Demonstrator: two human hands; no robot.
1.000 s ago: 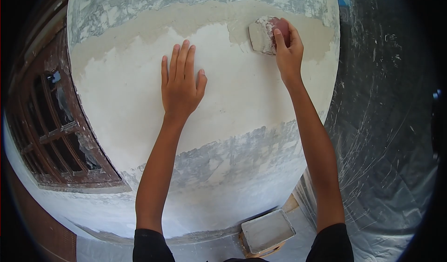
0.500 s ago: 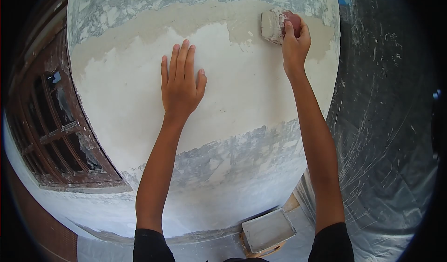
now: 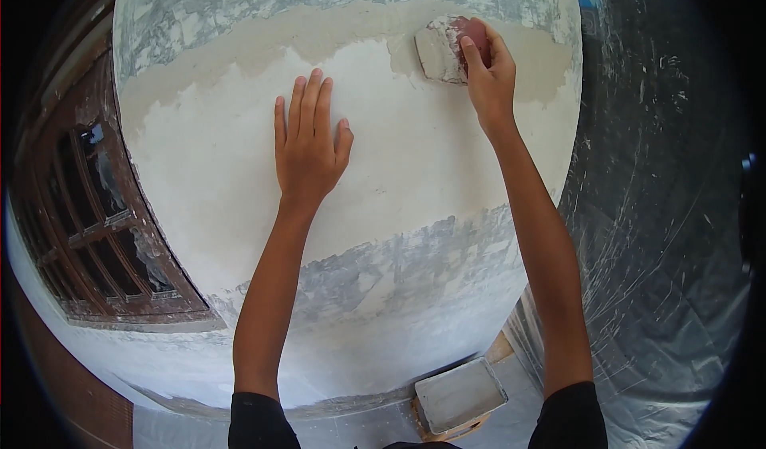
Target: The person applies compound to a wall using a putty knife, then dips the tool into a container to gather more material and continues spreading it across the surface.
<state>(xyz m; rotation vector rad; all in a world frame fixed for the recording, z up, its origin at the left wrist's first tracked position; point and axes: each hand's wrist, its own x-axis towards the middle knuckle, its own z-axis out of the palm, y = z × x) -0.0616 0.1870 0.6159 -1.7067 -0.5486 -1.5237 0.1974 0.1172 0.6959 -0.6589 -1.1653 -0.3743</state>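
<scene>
My right hand [image 3: 492, 78] grips the dark red putty knife [image 3: 444, 50] by its back, thumb on the near side. Its wide blade is smeared with pale filler and lies against the upper part of the wall [image 3: 383, 146]. My left hand [image 3: 309, 138] rests flat on the white coated area, fingers stretched upward and thumb out to the side. A damp beige band of filler [image 3: 255, 42] runs above both hands, under a patchy grey strip. Below the white area the wall is patchy grey again.
A brown wooden window [image 3: 112, 225] with panes is set in the wall at left. Dark plastic sheeting [image 3: 662, 170] with white splatters hangs at right. On the covered floor, a shallow tray of grey-white filler [image 3: 461, 397] sits on a wooden support.
My right hand has slid the putty knife a short way left along the wall. The left hand stays in nearly the same place.
</scene>
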